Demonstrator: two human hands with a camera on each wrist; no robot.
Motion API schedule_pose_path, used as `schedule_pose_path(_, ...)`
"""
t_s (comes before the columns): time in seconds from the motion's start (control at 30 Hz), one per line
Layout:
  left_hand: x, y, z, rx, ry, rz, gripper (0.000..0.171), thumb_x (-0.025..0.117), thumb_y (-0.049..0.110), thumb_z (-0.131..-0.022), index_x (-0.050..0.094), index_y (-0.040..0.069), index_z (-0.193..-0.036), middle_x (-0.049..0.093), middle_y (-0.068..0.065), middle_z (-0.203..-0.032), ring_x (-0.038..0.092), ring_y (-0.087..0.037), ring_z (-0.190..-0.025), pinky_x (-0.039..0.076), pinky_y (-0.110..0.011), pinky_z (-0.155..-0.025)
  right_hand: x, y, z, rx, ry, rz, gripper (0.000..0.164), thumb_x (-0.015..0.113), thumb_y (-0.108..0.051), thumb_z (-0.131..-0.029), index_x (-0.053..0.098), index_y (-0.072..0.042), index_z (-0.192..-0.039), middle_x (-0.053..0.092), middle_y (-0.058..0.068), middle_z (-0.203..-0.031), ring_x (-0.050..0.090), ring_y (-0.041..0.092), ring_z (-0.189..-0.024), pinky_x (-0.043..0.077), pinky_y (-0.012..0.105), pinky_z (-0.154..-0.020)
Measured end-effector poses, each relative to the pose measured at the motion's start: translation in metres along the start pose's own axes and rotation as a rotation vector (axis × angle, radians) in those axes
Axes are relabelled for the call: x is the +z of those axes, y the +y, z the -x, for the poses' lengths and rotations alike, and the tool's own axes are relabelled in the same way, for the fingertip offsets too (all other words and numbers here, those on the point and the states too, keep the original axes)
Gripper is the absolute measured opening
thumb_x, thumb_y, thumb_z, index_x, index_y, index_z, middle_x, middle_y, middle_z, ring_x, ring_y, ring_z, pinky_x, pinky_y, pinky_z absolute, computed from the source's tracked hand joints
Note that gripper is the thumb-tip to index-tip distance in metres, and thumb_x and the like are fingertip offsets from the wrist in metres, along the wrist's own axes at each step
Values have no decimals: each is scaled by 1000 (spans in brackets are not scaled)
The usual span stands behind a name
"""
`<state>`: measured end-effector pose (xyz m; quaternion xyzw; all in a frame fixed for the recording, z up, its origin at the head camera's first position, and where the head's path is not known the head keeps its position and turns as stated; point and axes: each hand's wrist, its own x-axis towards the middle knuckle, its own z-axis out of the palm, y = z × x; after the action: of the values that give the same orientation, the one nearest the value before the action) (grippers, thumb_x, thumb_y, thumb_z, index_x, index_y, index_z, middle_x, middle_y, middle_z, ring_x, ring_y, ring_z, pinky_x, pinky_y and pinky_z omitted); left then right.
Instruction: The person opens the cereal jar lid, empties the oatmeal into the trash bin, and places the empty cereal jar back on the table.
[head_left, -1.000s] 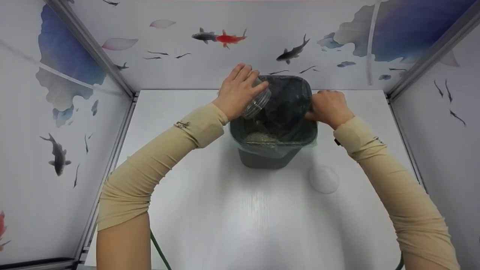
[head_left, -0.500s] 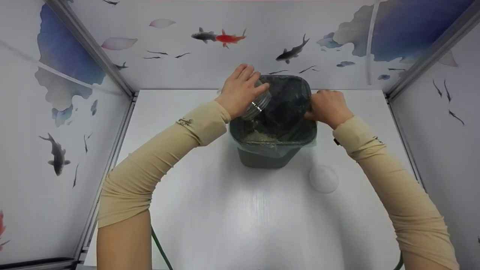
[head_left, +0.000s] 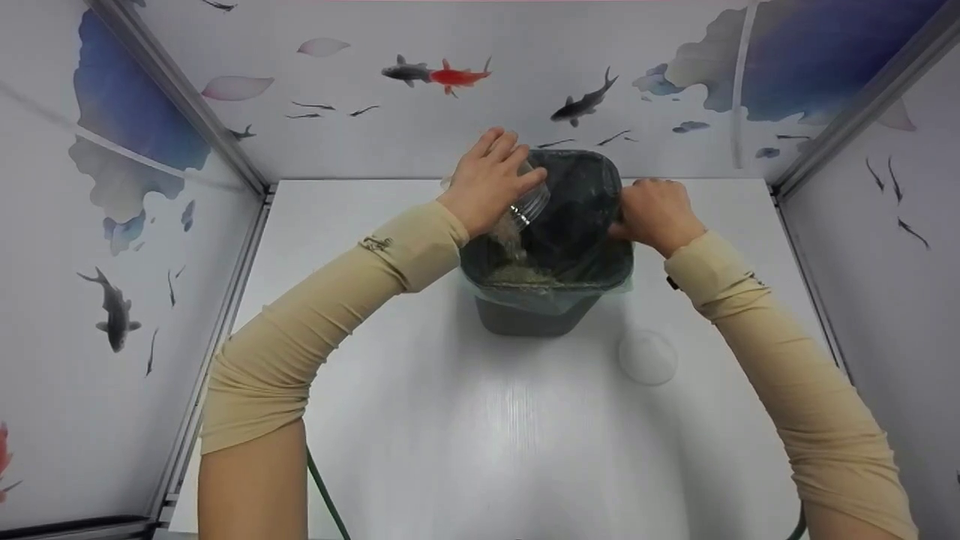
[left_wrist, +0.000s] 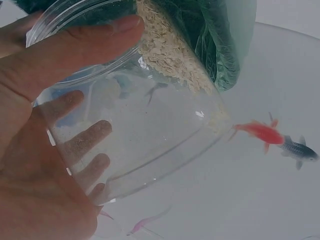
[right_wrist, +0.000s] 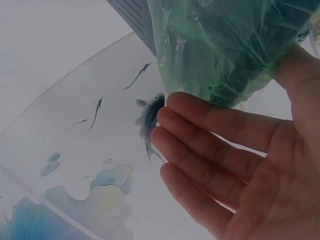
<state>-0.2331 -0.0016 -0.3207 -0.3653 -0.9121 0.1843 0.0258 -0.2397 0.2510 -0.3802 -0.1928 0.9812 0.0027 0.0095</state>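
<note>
My left hand [head_left: 491, 184] grips a clear plastic jar [left_wrist: 135, 145], tipped mouth-down over a dark grey trash bin [head_left: 525, 319]. Pale, dry flakes [left_wrist: 170, 50] lie along the jar's lower wall and, in the head view, stream from its mouth. A small heap of flakes [head_left: 519, 276] lies inside the bin. A green plastic bag [right_wrist: 215, 45] lines the bin and folds over its rim. On the right side my right hand [head_left: 660, 211] holds the rim through the bag, thumb hooked over it and fingers outside, fairly straight in the right wrist view.
A round, translucent lid [head_left: 647, 358] lies on the white table [head_left: 450, 450], in front and to the right of the bin. Printed panels with fish stand close behind the bin and along both sides. A green cord [head_left: 326, 487] hangs near the left arm.
My left hand has shifted slightly right with the jar and tipped it further. The stream of flakes has thickened. My right hand stays on the bin rim.
</note>
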Motion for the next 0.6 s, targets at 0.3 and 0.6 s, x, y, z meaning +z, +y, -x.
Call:
schedule_pose_path(0.3,0,1,-2,2,-34,-24,66,68,16,-90,37,23,-148,37,-13,-148,23,-32,-141,9,-42,-116,3,-1,2,-17,56,6,38,73,-18,-73,43,-7,-53,41,5,-54,44,25,-49,47,52,-47)
schedule_pose_path(0.6,2,3,-2,7,-14,-22,63,67,13,-91,39,22,-146,39,-13,-147,24,-32,-140,11,-42,-115,5,-1,2,-28,96,-4,37,74,-18,-72,44,-7,-53,44,8,-54,50,31,-50,47,53,-47)
